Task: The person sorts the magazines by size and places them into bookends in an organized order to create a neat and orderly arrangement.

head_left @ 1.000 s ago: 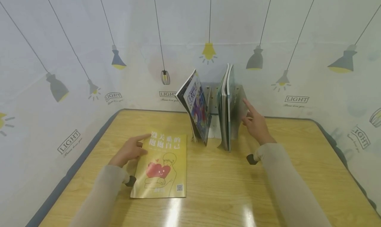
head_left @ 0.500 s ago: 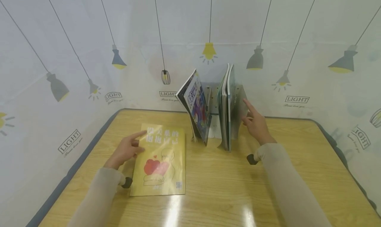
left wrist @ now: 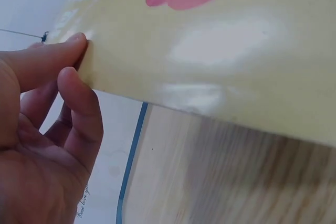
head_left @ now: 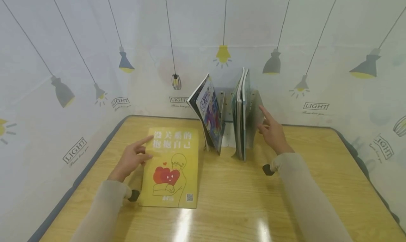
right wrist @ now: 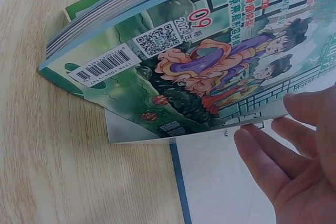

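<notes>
A yellow book (head_left: 171, 168) with a red heart drawing lies on the wooden table (head_left: 241, 203), its left edge raised off the wood. My left hand (head_left: 139, 152) pinches that edge. In the left wrist view the edge of the yellow book (left wrist: 220, 51) sits between the thumb and a finger of my left hand (left wrist: 79, 64). My right hand (head_left: 264, 120) rests with straight fingers against the right side of an upright stack of magazines (head_left: 241, 115). The right wrist view shows the illustrated magazine cover (right wrist: 199, 61) just above my right hand (right wrist: 273, 129).
A second group of books (head_left: 209, 115) leans left in the same grey metal bookend (head_left: 255, 104) at the table's back. A white backdrop with lamp prints closes the table in behind and on both sides.
The yellow book has been raised at its left edge and shifted back and slightly left with my left hand. My right hand has stayed on the magazines.
</notes>
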Motion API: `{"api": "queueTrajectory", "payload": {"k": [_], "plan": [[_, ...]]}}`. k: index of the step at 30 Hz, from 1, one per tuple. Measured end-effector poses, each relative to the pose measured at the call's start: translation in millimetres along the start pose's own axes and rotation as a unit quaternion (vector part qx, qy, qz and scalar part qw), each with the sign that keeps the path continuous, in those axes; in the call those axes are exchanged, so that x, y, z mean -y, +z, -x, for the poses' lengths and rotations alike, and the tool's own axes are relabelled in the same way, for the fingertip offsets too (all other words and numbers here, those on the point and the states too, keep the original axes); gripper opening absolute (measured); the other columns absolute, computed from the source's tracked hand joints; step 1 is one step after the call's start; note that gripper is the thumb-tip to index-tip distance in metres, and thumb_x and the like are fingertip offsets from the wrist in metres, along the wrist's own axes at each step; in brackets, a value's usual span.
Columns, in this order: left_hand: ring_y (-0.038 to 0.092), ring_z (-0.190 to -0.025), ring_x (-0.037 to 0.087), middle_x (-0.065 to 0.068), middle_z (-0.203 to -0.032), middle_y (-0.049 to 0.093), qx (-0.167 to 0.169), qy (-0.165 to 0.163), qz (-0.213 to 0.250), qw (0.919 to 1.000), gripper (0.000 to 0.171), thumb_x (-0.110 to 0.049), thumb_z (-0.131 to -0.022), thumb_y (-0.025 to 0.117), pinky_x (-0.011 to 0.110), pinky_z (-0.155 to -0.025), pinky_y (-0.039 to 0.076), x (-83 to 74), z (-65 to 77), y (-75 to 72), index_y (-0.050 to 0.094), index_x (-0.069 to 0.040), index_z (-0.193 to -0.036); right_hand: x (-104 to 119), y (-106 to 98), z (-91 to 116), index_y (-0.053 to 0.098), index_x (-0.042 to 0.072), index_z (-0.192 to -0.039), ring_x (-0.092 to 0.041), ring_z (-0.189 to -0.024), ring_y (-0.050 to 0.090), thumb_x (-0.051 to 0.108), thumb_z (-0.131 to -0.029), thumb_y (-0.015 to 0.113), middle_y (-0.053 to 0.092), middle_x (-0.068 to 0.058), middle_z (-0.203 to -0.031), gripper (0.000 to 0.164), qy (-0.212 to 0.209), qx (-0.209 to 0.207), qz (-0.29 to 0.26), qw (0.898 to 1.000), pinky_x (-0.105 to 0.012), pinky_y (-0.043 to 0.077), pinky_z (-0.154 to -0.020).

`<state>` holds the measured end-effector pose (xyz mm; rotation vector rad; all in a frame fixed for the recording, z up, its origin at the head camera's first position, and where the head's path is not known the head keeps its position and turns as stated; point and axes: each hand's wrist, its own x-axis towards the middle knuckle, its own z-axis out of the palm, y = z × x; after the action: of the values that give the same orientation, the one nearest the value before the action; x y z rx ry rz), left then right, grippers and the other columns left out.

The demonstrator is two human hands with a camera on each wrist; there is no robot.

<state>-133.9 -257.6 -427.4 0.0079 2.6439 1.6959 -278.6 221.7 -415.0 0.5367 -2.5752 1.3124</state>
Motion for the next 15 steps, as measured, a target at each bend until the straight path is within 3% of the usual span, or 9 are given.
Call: {"api": "queueTrajectory", "payload": {"k": [4, 15], "plan": [[0.052, -0.068, 0.034, 0.017, -0.086, 0.06, 0.001, 0.021, 0.023, 0.9995, 0.062, -0.005, -0.076, 0.064, 0.039, -0.053, 0.05, -9.4, 6.3, -1.7, 0.041, -0.027, -0.129, 0, 1, 0, 0.016, 0.048, -0.132, -0.029, -0.077, 0.061, 0.003, -0.085, 0.051, 0.053, -0.026, -0.109, 0.074, 0.0, -0.002, -0.001, 1.0, -0.033, 0.051, -0.055], [0.047, -0.052, 0.025, 0.019, -0.076, 0.058, -0.001, 0.07, 0.05, 0.9963, 0.06, -0.008, -0.076, 0.065, 0.034, -0.045, 0.047, -19.7, 14.2, -3.3, 0.042, -0.022, -0.129, -1, 1, 0, 0.017, 0.049, -0.132, -0.028, -0.076, 0.061, 0.002, -0.084, 0.052, 0.055, -0.023, -0.107, 0.076, 0.0, -0.005, -0.005, 1.0, -0.033, 0.052, -0.058]]}}
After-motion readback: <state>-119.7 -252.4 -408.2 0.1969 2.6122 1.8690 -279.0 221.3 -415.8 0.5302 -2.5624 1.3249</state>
